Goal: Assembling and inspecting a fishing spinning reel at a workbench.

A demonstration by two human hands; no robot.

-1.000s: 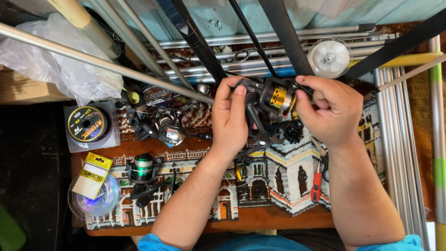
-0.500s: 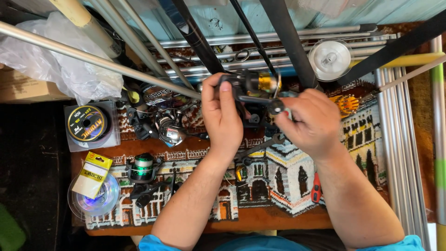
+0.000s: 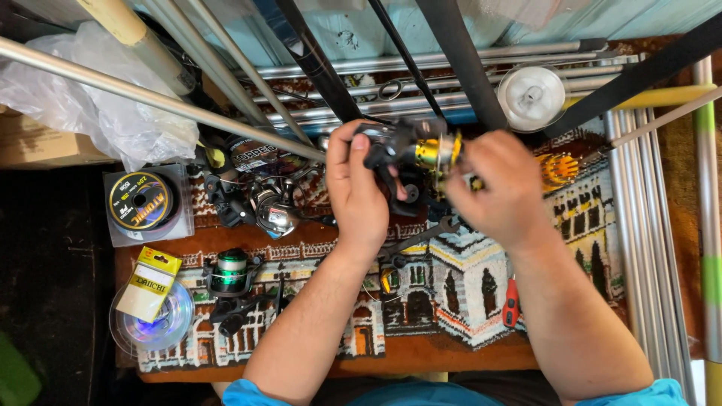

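Gripping black-gold fishing reel point(image 3: 410, 154): left hand point(image 3: 359, 192) curled, right hand point(image 3: 500, 188) pinching.

Table covered by building-patterned rug point(image 3: 466, 301); left of it, green reel point(image 3: 229, 272), line spool point(image 3: 140, 200); red screwdriver point(image 3: 511, 302) laid on rug.

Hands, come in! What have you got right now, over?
Left hand grips black fishing reel body. Right hand at its gold spool. Dark rods cross just above; wrench on mat beneath.
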